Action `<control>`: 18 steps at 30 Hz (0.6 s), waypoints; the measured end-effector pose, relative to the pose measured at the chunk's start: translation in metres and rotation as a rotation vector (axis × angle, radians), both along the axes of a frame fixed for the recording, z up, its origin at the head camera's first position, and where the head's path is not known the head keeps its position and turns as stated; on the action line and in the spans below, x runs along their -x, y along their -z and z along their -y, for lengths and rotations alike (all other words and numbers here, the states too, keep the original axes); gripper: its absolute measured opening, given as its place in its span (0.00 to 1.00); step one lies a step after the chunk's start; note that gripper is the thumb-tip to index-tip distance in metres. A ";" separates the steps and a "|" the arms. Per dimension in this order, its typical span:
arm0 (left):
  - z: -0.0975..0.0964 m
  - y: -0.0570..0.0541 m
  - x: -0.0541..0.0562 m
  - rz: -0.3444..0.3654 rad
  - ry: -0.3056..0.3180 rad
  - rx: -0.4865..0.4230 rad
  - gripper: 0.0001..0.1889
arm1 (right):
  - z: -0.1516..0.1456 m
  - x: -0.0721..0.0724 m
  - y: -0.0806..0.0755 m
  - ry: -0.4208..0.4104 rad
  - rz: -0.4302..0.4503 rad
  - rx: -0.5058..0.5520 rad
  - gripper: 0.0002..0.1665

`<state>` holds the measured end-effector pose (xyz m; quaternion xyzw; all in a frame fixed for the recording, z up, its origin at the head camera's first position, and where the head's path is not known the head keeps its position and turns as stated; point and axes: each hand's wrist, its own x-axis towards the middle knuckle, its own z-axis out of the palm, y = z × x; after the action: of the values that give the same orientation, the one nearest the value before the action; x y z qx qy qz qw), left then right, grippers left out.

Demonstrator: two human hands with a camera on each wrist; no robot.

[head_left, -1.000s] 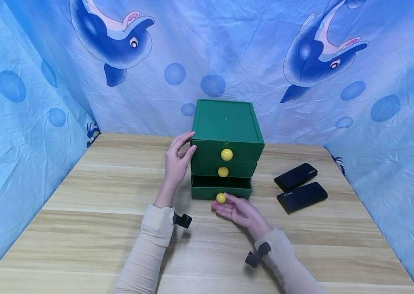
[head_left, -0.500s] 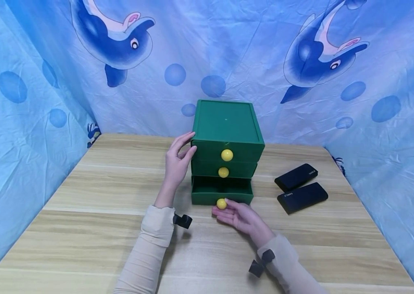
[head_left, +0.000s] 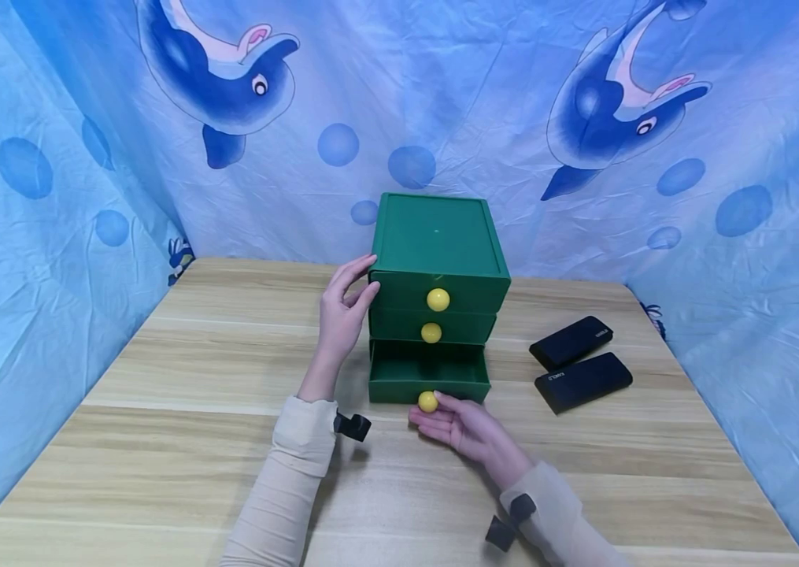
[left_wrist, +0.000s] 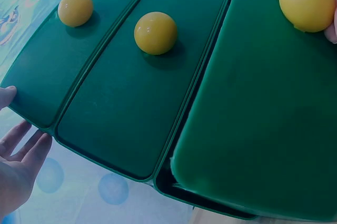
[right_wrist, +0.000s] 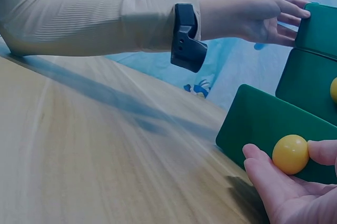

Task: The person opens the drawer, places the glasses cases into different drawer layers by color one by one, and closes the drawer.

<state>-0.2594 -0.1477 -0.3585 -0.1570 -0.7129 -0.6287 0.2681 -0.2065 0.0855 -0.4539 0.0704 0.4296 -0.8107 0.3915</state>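
Note:
A green cabinet with three stacked drawers (head_left: 438,236) stands on the table, a round yellow knob on each drawer. Its bottom drawer (head_left: 399,392) is pulled out, and the visible part of its inside looks bare. My left hand (head_left: 342,307) grips the cabinet's upper left front edge, thumb on the front and fingers along the side. In the left wrist view the two upper drawers look closed. My right hand (head_left: 470,431) pinches the bottom drawer's yellow knob (right_wrist: 290,154) between thumb and fingers, palm turned up.
Two black oblong cases (head_left: 583,382) lie to the right of the cabinet, close together. A blue curtain (head_left: 286,197) printed with dolphins hangs behind and at both sides of the wooden table (head_left: 179,441). Black cameras are strapped to both wrists.
My right hand has drawn the bottom drawer further out toward me, showing more of its inside. My left hand has stayed on the cabinet's edge.

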 end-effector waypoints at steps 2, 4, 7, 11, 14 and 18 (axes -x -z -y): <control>0.000 0.000 0.000 0.000 -0.001 -0.001 0.19 | 0.000 -0.002 0.000 0.003 0.005 0.000 0.22; 0.000 0.000 0.000 0.001 -0.003 -0.001 0.19 | 0.000 -0.003 0.000 0.009 0.010 -0.001 0.24; 0.000 0.000 0.000 0.002 -0.005 -0.001 0.19 | 0.000 -0.005 0.000 0.011 0.011 -0.004 0.27; 0.000 0.000 0.000 0.001 -0.004 0.001 0.19 | 0.000 -0.006 0.000 0.013 0.010 -0.008 0.29; 0.000 -0.001 0.000 -0.002 0.000 0.003 0.19 | -0.001 -0.007 0.000 0.013 0.011 -0.009 0.29; 0.000 -0.001 0.000 -0.004 0.002 0.006 0.20 | -0.001 -0.009 0.000 0.010 0.010 -0.014 0.31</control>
<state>-0.2592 -0.1481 -0.3579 -0.1597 -0.7142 -0.6264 0.2685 -0.1973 0.0867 -0.4538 0.0795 0.4327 -0.8093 0.3891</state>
